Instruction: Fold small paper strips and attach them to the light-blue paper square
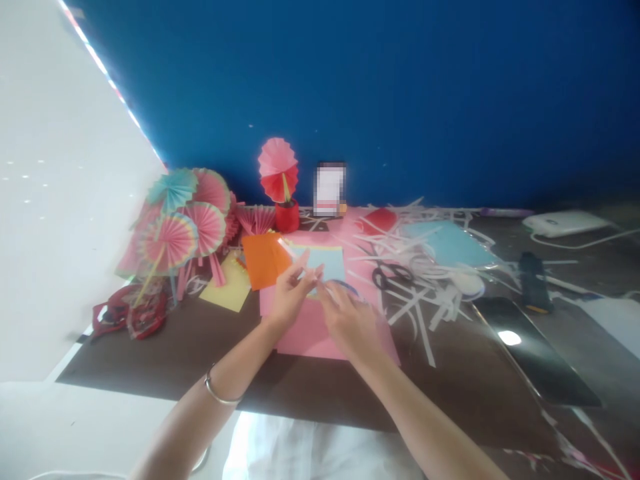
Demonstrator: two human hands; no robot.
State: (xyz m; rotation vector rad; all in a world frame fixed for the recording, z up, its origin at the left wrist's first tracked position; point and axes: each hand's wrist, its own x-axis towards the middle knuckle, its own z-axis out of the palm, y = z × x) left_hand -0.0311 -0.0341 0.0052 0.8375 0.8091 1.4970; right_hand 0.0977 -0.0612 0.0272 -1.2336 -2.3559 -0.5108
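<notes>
My left hand (291, 291) and my right hand (349, 320) meet over pink paper (315, 340) at the middle of the table. The fingertips of both hands are pinched close together, and what lies between them is too small and blurred to name. A white strip (287, 249) shows just beyond my left fingers. Under and behind the hands lies a light blue sheet (327, 261) with a yellow top edge. Orange paper (265, 260) is left of it, and yellow paper (229, 283) lies further left.
Folded paper fans (167, 241) crowd the left side near red scraps (145, 312). A red pot (287, 217) holds a pink fan. Black scissors (393, 275) lie among white strips (425, 320) on the right, with a dark phone (537, 353) beyond.
</notes>
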